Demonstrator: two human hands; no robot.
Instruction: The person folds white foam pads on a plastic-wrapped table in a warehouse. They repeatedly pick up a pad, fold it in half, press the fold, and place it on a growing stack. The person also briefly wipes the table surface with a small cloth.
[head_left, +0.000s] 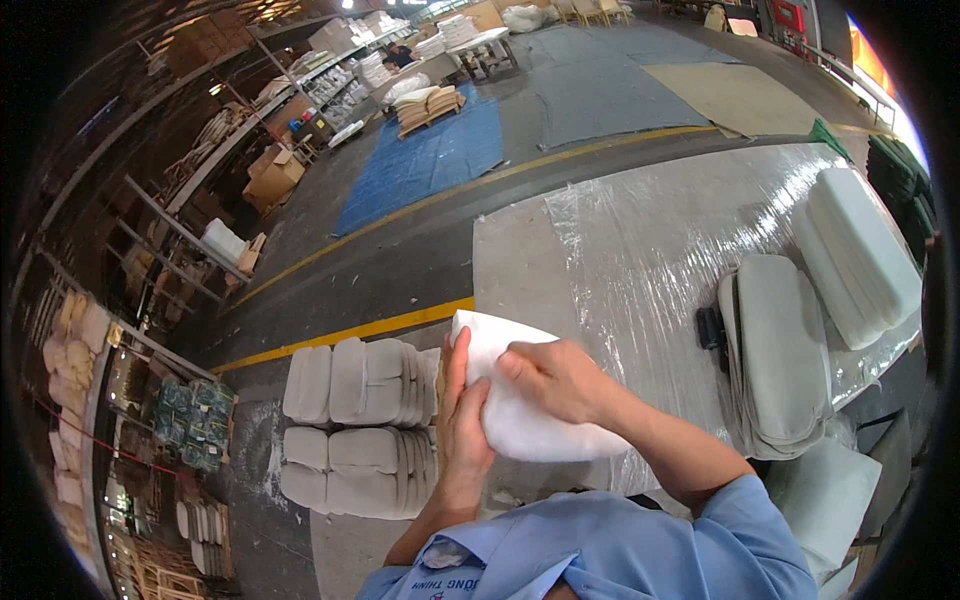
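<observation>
Near plastic (640,270); left fingers (459,366), right fingers (528,362) on white padding (525,428); perhaps folded

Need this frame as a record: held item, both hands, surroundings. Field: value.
held item: white pad, soft-looking
left-hand grip: at the pad's left edge
right-hand grip: curled, on the pad's upper face; exact hold unclear
left side: grey cushions in rows
right side: grey cushion stack, pale cushion stack
work surface: clear plastic film over part of it
floor beyond: blue sheet
</observation>
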